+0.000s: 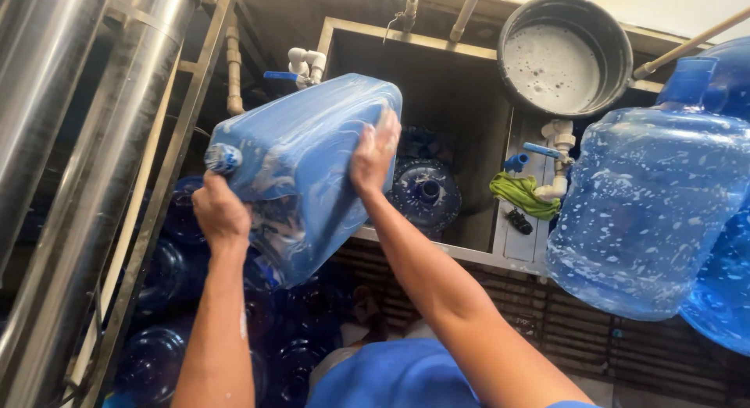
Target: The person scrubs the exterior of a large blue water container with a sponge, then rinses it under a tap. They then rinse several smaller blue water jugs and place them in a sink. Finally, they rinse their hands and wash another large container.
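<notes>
Gripping a tilted blue water jug (305,166), both hands clasp its sides.

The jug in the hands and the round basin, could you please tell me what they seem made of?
Jug: most likely translucent blue plastic, glossy and wet; light passes through its walls. Basin: probably dull grey metal, though grey plastic is possible; it holds foamy water.
</notes>
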